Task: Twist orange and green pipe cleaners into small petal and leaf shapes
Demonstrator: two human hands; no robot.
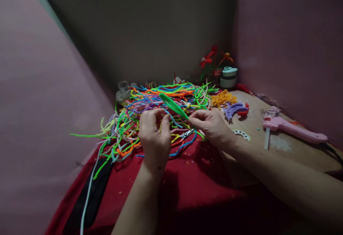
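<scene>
Closest in, both hands are up over the red cloth (193, 188); left hand (154, 135) has its grip curled shut, though I can't tell on what; right hand (211, 125) has its grip pinched on the lower end of a green pipe cleaner piece (173, 105), which slants up and left between the two hands; small pliers (187, 133) lie just under them; behind is a big tangled pile of pipe cleaners (160, 101); a pink glue gun (291, 127) sits off right on the bench (284, 149); pipe cleaner flowers (213, 60) at the back.
</scene>
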